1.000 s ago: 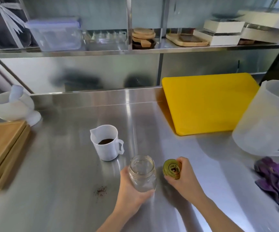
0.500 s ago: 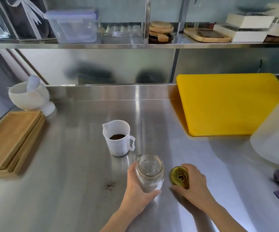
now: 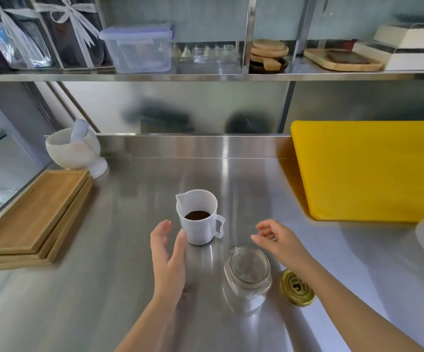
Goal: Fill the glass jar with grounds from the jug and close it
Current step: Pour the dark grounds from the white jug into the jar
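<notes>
From the head camera, the only view there is, the glass jar stands upright on the steel counter with its mouth uncovered, and it looks empty: nothing dark shows through the clear wall. Its gold lid lies flat on the counter just to the right of the jar, apart from it. The white jug stands beyond the jar and to its left, upright, with a dark layer of grounds low inside; its spout faces away to the left and its handle turns toward the jar.

The left hand is spread and holds nothing, with its thumb tip touching or nearly touching the jug's near wall on the side away from the jar. The right hand hovers just beyond the jar, fingers loosely curled and empty, near the jug's handle but apart from it.

A small scatter of spilled grounds lies on the counter left of the jar, near the left wrist.

By my reading the opening step is done, since the lid is off and set aside. The rest remains: picking up the jug, tipping the grounds into the jar, then fetching the lid and closing it. Both hands seem poised to take the jug.
</notes>
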The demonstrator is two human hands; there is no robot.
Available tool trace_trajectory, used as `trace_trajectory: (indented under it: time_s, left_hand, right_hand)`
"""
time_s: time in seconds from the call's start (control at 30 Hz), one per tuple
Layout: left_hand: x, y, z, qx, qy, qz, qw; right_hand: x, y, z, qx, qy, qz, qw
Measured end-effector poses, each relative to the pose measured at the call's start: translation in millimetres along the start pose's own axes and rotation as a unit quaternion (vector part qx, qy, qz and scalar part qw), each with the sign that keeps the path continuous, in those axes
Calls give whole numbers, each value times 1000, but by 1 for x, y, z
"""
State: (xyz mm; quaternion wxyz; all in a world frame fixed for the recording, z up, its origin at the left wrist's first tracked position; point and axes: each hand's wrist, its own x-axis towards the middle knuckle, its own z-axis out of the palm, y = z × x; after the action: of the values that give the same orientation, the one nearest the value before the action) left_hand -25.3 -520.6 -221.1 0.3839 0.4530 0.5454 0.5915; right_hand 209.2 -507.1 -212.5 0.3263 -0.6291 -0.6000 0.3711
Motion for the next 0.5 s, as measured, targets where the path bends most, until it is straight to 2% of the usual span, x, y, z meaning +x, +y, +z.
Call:
trace_trajectory:
  time_s: [0.13,0.27,0.4,0.5]
  left_hand:
    - [41,3,3,3,19,-30,999]
    - [72,0,9,-16,0,-103,995]
    - [92,-12,19,-20,-45,-151,987]
    - [96,-22,25,-26,-77,-189,979]
  right_hand:
    - [23,-17,14,42,-35,5,998]
    - [38,-30,26,91,-68,13,993]
    - [49,-36,36,68,-119,9,990]
    - [55,-34,41,30,-125,2,992]
